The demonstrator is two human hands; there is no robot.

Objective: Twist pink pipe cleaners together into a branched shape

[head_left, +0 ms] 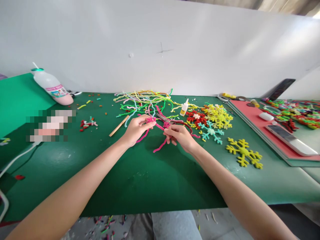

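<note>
Between my two hands is a piece made of bright pink pipe cleaners [160, 126], with loose ends hanging down below. My left hand [137, 131] pinches its left part between thumb and fingers. The fingers of my right hand [180, 136] are closed on its right part. Just behind my right hand lies a pair of scissors with dark red handles [187, 125], partly hidden by the hand and the pink strands. A wooden stick [119, 126] rests left of my left hand. Past my hands spreads a loose heap of coloured pipe cleaners [142, 101].
A small glue bottle [184, 108] stands by finished yellow snowflakes [217, 116], a turquoise snowflake [211, 132] and a separate yellow snowflake [244, 152]. At right, a phone [287, 138] lies on a red folder [257, 123]. A drink bottle [53, 86] leans at far left, near cut scraps [88, 123].
</note>
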